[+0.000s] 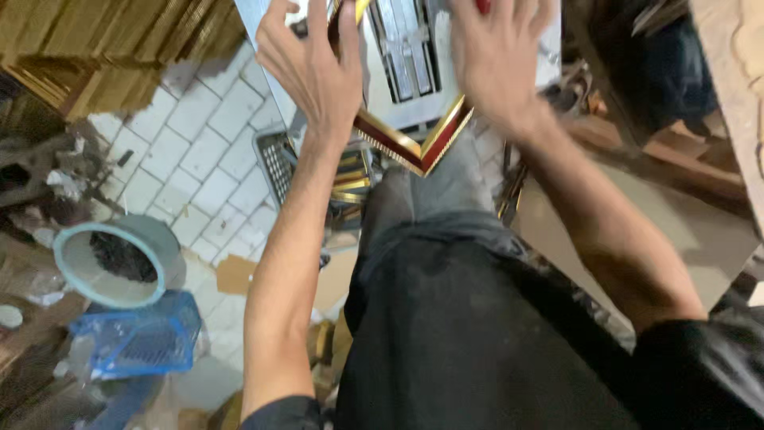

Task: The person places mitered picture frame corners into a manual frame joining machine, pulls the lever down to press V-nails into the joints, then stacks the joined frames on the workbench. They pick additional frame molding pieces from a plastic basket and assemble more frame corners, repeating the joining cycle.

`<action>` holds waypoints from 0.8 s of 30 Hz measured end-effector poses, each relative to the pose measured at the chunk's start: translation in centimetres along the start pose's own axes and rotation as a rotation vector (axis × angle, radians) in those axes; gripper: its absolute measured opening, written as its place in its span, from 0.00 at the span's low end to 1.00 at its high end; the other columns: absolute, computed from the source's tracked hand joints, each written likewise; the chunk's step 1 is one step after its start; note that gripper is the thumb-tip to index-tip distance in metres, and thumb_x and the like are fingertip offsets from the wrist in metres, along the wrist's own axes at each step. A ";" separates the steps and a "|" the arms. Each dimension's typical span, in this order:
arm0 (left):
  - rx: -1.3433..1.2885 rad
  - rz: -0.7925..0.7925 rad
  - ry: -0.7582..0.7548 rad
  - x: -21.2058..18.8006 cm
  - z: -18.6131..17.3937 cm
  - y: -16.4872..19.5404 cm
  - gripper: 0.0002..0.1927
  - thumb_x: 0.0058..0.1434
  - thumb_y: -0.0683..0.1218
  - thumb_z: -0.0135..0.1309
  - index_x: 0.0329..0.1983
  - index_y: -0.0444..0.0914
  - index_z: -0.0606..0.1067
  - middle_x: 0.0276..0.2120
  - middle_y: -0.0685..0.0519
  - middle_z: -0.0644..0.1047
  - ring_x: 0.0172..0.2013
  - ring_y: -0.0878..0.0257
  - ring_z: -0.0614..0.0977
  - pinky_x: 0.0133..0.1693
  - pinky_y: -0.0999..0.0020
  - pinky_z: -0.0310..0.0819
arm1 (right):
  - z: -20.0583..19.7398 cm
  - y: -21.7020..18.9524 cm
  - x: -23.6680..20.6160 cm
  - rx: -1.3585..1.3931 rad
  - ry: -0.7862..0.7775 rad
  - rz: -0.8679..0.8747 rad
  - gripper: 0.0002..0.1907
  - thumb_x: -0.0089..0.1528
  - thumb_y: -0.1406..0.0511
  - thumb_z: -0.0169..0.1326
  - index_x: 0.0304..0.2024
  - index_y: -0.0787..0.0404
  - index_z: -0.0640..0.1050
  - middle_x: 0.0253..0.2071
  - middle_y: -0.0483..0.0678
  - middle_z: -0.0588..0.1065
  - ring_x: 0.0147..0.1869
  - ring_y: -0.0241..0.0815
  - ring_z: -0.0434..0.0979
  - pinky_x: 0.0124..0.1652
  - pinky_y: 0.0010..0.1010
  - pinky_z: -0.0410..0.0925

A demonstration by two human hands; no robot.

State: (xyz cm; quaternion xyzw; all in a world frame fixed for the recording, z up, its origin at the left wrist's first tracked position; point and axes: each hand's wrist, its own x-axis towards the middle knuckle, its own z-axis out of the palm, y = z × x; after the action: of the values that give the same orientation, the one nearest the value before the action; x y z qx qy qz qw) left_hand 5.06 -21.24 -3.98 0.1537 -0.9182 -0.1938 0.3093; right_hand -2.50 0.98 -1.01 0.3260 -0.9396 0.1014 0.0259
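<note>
**Two spread hands at a frame corner**

The left hand [314, 68] is open, fingers spread wide, and its fingertips touch the gold strip at the upper left of the frame corner [418, 147]. The right hand [497, 56] is also open, palm laid flat on the right arm of this red-and-gold corner. The corner rests at the edge of the metal machine [406, 56], above the grey crate [278, 159].
</note>
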 end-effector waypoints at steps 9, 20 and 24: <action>-0.098 -0.088 0.129 0.0 2.3 -2.0 0.19 0.78 0.57 0.44 0.66 0.46 0.68 0.53 0.53 0.63 0.54 0.62 0.64 0.54 0.58 0.53 | -1.6 -4.8 5.0 0.114 0.062 -0.565 0.16 0.69 0.57 0.61 0.56 0.54 0.80 0.56 0.47 0.74 0.62 0.47 0.71 0.55 0.42 0.65; 0.113 -0.055 -0.272 -4.8 -7.1 3.4 0.19 0.69 0.54 0.61 0.56 0.38 0.78 0.44 0.53 0.72 0.48 0.57 0.69 0.50 0.56 0.56 | -3.2 1.8 -4.1 0.312 0.098 0.073 0.12 0.68 0.65 0.66 0.47 0.64 0.77 0.37 0.55 0.79 0.36 0.53 0.81 0.35 0.40 0.72; 0.232 -0.059 -0.143 -2.3 -3.0 1.8 0.11 0.67 0.54 0.66 0.47 0.48 0.81 0.43 0.57 0.70 0.48 0.58 0.68 0.51 0.54 0.53 | -0.9 1.9 -1.1 0.419 0.215 0.023 0.07 0.68 0.68 0.63 0.47 0.63 0.80 0.39 0.54 0.80 0.37 0.50 0.82 0.37 0.36 0.73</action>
State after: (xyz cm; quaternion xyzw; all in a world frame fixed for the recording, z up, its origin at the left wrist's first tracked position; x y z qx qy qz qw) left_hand 8.38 -19.56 -2.11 0.2014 -0.9492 -0.1057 0.2175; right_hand -2.83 3.34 -0.63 0.3010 -0.8934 0.3287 0.0563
